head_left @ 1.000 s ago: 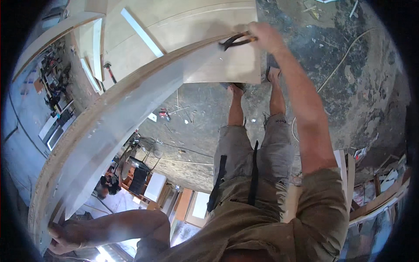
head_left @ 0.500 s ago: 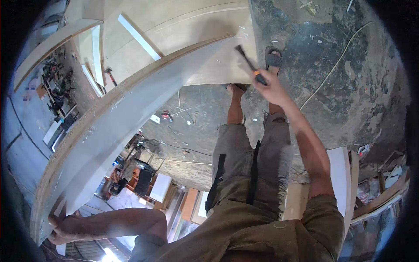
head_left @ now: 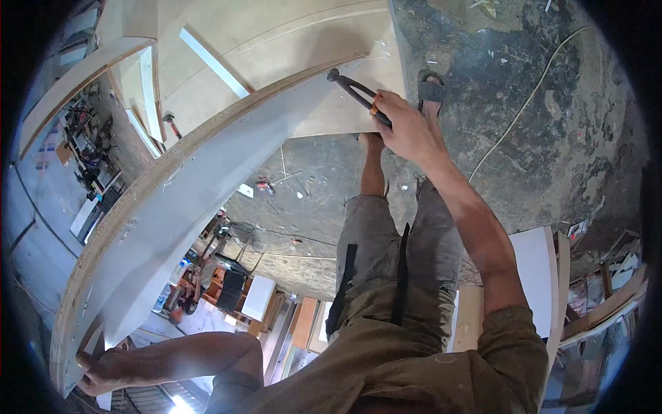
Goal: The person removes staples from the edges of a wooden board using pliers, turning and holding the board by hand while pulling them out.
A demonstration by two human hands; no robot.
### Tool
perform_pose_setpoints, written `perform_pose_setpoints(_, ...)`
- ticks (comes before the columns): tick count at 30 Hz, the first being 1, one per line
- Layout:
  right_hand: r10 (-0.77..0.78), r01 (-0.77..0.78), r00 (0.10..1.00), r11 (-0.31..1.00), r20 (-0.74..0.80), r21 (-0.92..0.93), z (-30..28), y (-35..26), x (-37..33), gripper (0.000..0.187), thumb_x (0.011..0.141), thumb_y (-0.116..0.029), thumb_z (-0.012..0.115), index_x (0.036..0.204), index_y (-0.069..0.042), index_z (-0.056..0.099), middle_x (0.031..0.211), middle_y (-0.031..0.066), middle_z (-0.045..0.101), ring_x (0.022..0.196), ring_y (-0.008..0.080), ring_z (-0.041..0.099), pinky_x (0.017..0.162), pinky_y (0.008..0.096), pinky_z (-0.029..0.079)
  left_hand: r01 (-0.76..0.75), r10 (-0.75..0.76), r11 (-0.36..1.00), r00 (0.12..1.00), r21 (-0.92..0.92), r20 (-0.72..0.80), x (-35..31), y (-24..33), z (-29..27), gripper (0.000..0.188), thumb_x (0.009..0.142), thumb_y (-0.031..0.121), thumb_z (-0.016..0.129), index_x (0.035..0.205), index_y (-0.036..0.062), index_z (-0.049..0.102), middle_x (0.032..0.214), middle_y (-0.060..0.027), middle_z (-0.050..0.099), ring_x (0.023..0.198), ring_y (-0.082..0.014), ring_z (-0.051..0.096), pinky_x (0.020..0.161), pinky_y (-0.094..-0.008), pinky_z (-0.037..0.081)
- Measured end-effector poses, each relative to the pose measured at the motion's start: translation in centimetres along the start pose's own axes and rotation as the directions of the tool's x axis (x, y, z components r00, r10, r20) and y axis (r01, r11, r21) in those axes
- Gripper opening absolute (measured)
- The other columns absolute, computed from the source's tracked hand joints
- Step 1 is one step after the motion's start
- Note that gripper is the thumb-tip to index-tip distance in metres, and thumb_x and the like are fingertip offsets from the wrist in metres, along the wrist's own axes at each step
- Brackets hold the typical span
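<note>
A long curved board [head_left: 200,176], white-faced with a raw chipboard edge, stands tilted at my left. Its lower near end is gripped by my left hand [head_left: 107,366], with the fingers partly hidden behind it. My right hand [head_left: 407,127] is closed round the handles of dark pincers [head_left: 355,93] that have orange bands. The pincers' jaws are close to the far tip of the board's edge; whether they touch it I cannot tell. Beneath that far tip lies a large pale sheet [head_left: 289,31] with small white slivers on it.
A white strip [head_left: 215,62] lies on the pale sheet, and a hammer [head_left: 171,125] lies left of the board. My sandalled foot [head_left: 432,90] is on the stained floor, where a pale cable [head_left: 531,103] runs. Curved panels [head_left: 538,269] stand at my right.
My right hand has swung left with the pincers, bringing their jaws from over the sheet's right side to the board's far tip. My left hand keeps its grip.
</note>
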State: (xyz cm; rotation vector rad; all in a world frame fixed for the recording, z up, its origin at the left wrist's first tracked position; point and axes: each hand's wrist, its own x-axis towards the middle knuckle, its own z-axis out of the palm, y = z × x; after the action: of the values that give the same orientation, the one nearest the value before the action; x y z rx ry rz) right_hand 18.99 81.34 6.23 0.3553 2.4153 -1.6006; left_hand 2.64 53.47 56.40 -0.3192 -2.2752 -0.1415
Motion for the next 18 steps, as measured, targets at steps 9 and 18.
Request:
perform_pose_setpoints(9,0.097,-0.093,0.985,0.995,-0.139,0.033,2.3,-4.0,-1.0,0.031,0.088,-0.028,0.070,0.100,-0.001,0.061,0.107,0.0193,0.065,0.086,0.0401,0.067,0.068,0.0438,0.055,0.034,-0.033,0.999,0.999,0.041,-0.021,0.5,-0.5,0.3,0.047,0.068,0.023,0.080,0.095,-0.0100,0.061,0.086,-0.0200,0.063,0.073,-0.0316,0.065,0.065,-0.0413,0.059)
perform_pose_setpoints(18,-0.144,0.139,0.982,0.989,-0.123,-0.053,5.2,5.2,3.5,0.015,0.085,-0.020,0.064,0.092,-0.007,0.060,0.087,0.0109,0.062,0.079,0.0344,0.066,0.068,0.0466,0.055,0.010,-0.011,0.992,1.000,0.128,0.001,0.6,-1.2,-0.7,0.047,0.070,0.024,0.077,0.097,-0.0100,0.061,0.088,-0.0204,0.063,0.074,-0.0318,0.065,0.066,-0.0414,0.059)
